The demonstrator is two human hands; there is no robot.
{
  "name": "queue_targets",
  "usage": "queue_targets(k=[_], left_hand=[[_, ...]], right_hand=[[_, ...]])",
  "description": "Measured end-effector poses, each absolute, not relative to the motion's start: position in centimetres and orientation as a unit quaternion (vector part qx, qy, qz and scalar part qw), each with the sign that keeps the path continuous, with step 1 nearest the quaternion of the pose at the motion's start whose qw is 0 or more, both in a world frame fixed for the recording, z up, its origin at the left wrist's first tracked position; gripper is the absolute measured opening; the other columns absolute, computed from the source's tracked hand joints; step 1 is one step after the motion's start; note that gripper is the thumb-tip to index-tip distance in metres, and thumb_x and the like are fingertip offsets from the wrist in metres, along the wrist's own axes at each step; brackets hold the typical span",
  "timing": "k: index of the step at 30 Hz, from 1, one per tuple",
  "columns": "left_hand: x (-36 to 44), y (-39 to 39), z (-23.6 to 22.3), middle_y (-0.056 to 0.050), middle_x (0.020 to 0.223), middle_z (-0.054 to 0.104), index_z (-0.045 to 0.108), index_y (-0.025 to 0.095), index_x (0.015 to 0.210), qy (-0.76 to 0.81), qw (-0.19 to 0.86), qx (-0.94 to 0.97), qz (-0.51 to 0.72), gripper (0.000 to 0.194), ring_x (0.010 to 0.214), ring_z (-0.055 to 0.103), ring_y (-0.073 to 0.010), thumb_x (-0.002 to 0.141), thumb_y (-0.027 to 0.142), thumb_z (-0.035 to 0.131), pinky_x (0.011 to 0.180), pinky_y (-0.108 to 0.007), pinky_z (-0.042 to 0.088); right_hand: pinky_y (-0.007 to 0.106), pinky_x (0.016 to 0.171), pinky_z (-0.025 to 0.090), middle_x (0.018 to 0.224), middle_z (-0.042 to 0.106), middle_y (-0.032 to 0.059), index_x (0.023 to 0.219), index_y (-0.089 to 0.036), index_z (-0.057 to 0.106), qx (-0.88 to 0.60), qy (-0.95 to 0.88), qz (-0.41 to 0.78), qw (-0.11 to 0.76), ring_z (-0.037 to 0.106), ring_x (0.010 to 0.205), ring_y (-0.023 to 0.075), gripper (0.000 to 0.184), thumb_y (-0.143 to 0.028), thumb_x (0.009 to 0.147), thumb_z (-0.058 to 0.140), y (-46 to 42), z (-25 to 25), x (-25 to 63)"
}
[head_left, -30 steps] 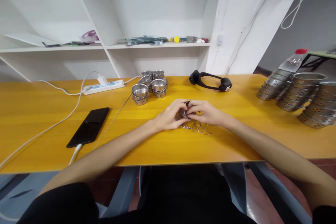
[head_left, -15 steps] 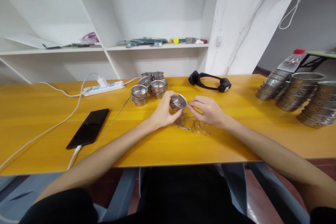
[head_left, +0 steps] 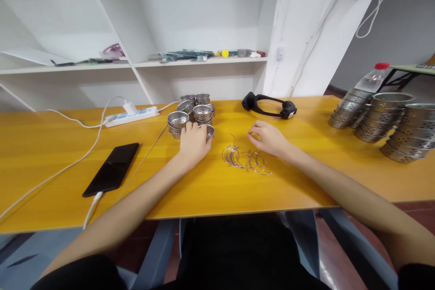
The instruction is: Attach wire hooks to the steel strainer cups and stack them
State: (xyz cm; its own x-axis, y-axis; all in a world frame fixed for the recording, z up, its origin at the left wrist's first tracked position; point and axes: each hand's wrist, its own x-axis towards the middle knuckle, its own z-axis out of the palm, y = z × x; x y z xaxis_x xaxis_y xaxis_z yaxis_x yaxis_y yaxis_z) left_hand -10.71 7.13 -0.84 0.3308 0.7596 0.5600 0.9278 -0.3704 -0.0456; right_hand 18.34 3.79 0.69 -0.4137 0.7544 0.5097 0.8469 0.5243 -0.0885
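Note:
My left hand [head_left: 194,144] is closed around a small perforated metal cup [head_left: 211,132], partly hidden by the fingers. It sits right by a group of similar stacked metal cups [head_left: 178,120] at the back of the table. To the right, my right hand [head_left: 267,138] hovers with thumb and forefinger pinched together; whatever is between the tips is too small to make out. Between the hands, nearer the front edge, lies a loose pile of thin metal wire rings [head_left: 234,156]. One thin curved wire [head_left: 233,136] shows just above that pile.
A black headset-like device [head_left: 268,105] rests behind my right hand. Tall stacks of perforated cups [head_left: 384,118] and a red-capped bottle [head_left: 372,77] stand at right. A charging phone [head_left: 111,169], its cable and a power strip [head_left: 132,117] lie at left. White shelving [head_left: 204,62] rises behind.
My left hand has carried the cup left and back, to the cup group. My right hand has come away from the cup's rim, staying pinched. The wire pile is more exposed.

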Motion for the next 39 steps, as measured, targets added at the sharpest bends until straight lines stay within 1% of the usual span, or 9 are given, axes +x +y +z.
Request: queue_targets(k=[3, 7, 10, 14, 17, 20, 24, 30, 39], left_hand=[[-10.7, 6.9, -0.6, -0.022, 0.104, 0.068, 0.067, 0.017, 0.102, -0.543, 0.217, -0.786, -0.200, 0.015, 0.110, 0.058, -0.0449, 0.093, 0.025, 0.059, 0.089, -0.061, 0.051], [-10.4, 6.4, -0.2, -0.024, 0.113, 0.064, 0.067, 0.016, 0.107, -0.535, 0.247, -0.785, -0.191, 0.022, 0.112, 0.056, -0.0453, 0.091, 0.014, 0.052, 0.090, -0.062, 0.048], [-9.8, 5.9, -0.2, -0.022, 0.113, 0.062, 0.066, 0.017, 0.109, -0.509, 0.219, -0.805, -0.212, 0.020, 0.112, 0.055, -0.0439, 0.094, 0.017, 0.052, 0.091, -0.060, 0.048], [-8.5, 4.9, -1.1, -0.019, 0.112, 0.062, 0.064, 0.018, 0.107, -0.431, 0.157, -0.861, -0.219, 0.017, 0.109, 0.057, -0.0388, 0.100, 0.025, 0.051, 0.093, -0.054, 0.050], [-7.6, 4.2, -2.0, -0.014, 0.110, 0.062, 0.063, 0.020, 0.109, -0.371, 0.108, -0.893, -0.233, 0.015, 0.103, 0.059, -0.0336, 0.102, 0.027, 0.051, 0.091, -0.049, 0.052], [-7.1, 3.8, -2.6, -0.012, 0.110, 0.063, 0.061, 0.021, 0.111, -0.333, 0.073, -0.907, -0.248, 0.014, 0.101, 0.060, -0.0311, 0.103, 0.026, 0.050, 0.090, -0.047, 0.054], [-7.2, 3.9, -2.6, -0.011, 0.110, 0.064, 0.059, 0.020, 0.113, -0.326, 0.046, -0.906, -0.265, 0.017, 0.101, 0.061, -0.0296, 0.105, 0.022, 0.044, 0.092, -0.046, 0.054], [-7.3, 4.1, -2.6, -0.011, 0.111, 0.065, 0.058, 0.021, 0.115, -0.335, 0.038, -0.902, -0.269, 0.021, 0.103, 0.062, -0.0295, 0.103, 0.017, 0.043, 0.093, -0.046, 0.054], [-7.4, 4.2, -2.7, -0.012, 0.116, 0.066, 0.057, 0.021, 0.118, -0.334, 0.010, -0.899, -0.281, 0.020, 0.106, 0.064, -0.0298, 0.102, 0.017, 0.045, 0.096, -0.049, 0.055]], right_hand=[[0.039, 0.076, 0.046, 0.088, 0.066, 0.0134, 0.084, -0.017, 0.078, -0.530, -0.797, -0.135, 0.257, 0.060, 0.083, 0.0259, 0.024, -0.022, 0.097, 0.059, 4.8, 1.6, 20.1], [0.043, 0.081, 0.047, 0.096, 0.068, 0.0178, 0.087, -0.014, 0.077, -0.616, -0.708, -0.223, 0.264, 0.060, 0.091, 0.0299, 0.029, -0.025, 0.099, 0.053, 5.7, 4.3, 24.2], [0.048, 0.090, 0.044, 0.117, 0.066, 0.0225, 0.102, -0.012, 0.077, -0.683, -0.614, -0.278, 0.280, 0.056, 0.108, 0.0350, 0.029, -0.024, 0.100, 0.050, 5.4, 6.8, 27.7], [0.052, 0.103, 0.036, 0.141, 0.053, 0.0260, 0.129, -0.012, 0.068, -0.716, -0.512, -0.343, 0.328, 0.043, 0.128, 0.0365, 0.033, -0.022, 0.101, 0.053, 3.9, 9.4, 31.9], [0.053, 0.109, 0.032, 0.142, 0.047, 0.0262, 0.134, -0.011, 0.062, -0.736, -0.434, -0.375, 0.360, 0.039, 0.133, 0.0358, 0.037, -0.021, 0.099, 0.058, 2.9, 10.4, 34.7], [0.048, 0.107, 0.033, 0.139, 0.047, 0.0277, 0.136, -0.009, 0.059, -0.747, -0.394, -0.374, 0.383, 0.038, 0.132, 0.0341, 0.042, -0.019, 0.096, 0.065, 2.6, 10.9, 36.9], [0.048, 0.102, 0.034, 0.142, 0.047, 0.0315, 0.139, -0.006, 0.058, -0.777, -0.396, -0.358, 0.334, 0.038, 0.133, 0.0361, 0.049, -0.022, 0.095, 0.069, 3.5, 10.7, 38.5], [0.046, 0.092, 0.033, 0.131, 0.060, 0.0326, 0.129, 0.000, 0.065, -0.852, -0.361, -0.315, 0.211, 0.048, 0.125, 0.0317, 0.033, -0.013, 0.100, 0.056, 5.1, 9.1, 38.5], [0.047, 0.100, 0.030, 0.142, 0.060, 0.0304, 0.142, -0.006, 0.060, -0.900, -0.333, -0.255, 0.117, 0.048, 0.139, 0.0321, 0.037, -0.016, 0.107, 0.052, 5.4, 10.8, 38.3]])
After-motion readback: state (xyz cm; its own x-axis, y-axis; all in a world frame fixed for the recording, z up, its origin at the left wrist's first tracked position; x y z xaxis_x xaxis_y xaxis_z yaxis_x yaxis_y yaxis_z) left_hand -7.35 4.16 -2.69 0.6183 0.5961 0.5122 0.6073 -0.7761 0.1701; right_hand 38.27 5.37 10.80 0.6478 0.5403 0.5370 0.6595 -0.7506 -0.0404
